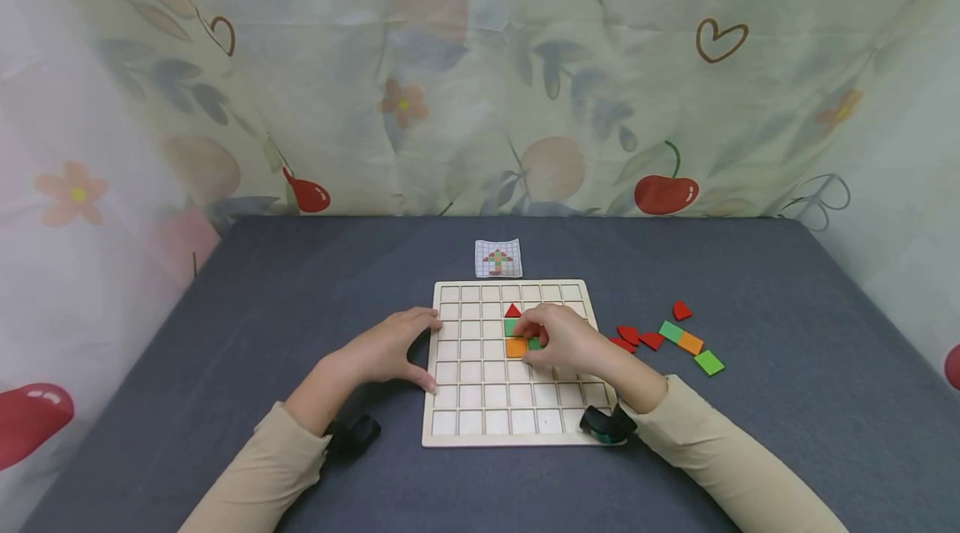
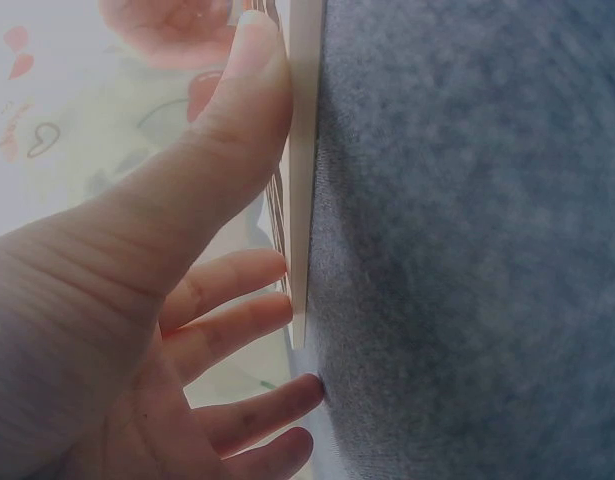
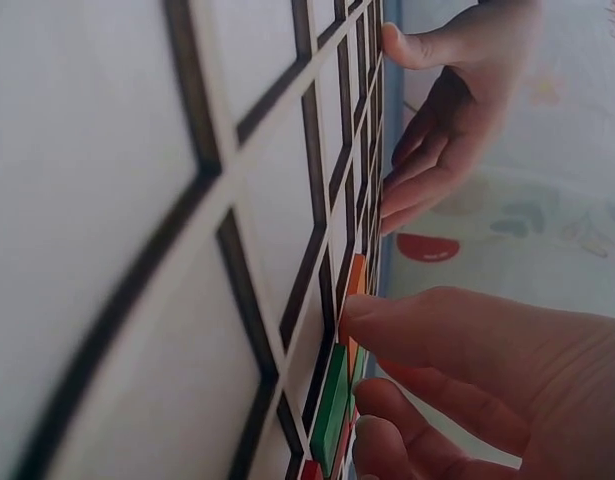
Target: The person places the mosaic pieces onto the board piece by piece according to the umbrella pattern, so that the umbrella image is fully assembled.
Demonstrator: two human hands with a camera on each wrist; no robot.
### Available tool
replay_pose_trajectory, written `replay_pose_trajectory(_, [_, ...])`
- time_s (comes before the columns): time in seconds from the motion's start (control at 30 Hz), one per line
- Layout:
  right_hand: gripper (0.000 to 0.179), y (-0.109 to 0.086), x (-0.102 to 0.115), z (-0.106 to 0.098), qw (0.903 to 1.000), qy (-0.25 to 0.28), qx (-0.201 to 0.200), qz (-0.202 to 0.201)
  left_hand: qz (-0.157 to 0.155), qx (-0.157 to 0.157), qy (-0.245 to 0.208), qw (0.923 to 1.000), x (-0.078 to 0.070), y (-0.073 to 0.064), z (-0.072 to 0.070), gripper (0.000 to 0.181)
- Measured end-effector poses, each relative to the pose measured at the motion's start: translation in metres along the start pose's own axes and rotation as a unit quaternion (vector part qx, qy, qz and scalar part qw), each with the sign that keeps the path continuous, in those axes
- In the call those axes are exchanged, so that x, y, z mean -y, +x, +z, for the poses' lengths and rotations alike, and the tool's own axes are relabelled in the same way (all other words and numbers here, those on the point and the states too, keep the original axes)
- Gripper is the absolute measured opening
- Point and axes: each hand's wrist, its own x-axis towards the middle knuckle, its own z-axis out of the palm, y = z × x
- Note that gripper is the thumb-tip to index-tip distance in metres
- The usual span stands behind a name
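Note:
A pale wooden grid board (image 1: 457, 439) lies on the table. My left hand (image 1: 386, 347) spreads along its left edge, thumb and fingertips touching the rim, as the left wrist view also shows. Over the middle of the grid, my right hand (image 1: 564, 339) pinches an orange square tile (image 1: 515, 348) between thumb and index finger, at a cell. Above that tile are a green square tile (image 1: 512, 327) and a red triangular tile (image 1: 512, 310). Another green tile (image 1: 534, 344) sits right of the orange one, partly covered by my fingers. In the right wrist view my thumb touches the orange tile (image 3: 357, 272).
Right of the board lie loose red tiles (image 1: 652, 340), a green tile (image 1: 671, 332), an orange tile (image 1: 690, 343) and a bright green tile (image 1: 708, 363). A small pattern card (image 1: 498, 258) lies behind the board. A printed curtain (image 1: 480, 99) hangs beyond the dark table (image 1: 337, 266).

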Motion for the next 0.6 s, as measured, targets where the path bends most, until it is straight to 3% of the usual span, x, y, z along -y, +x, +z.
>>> replay_pose_trajectory(0.23, [0.023, -0.005, -0.006, -0.009, 0.9996, 0.019, -0.011, 0.018, -0.003, 0.002, 0.000, 1.0000, 0.000, 0.000, 0.000, 0.088])
replay_pose_trajectory(0.6, [0.028, -0.025, -0.037, -0.048, 0.9961, 0.022, -0.058, 0.062, -0.004, 0.002, 0.003, 1.0000, 0.000, 0.001, 0.000, 0.088])
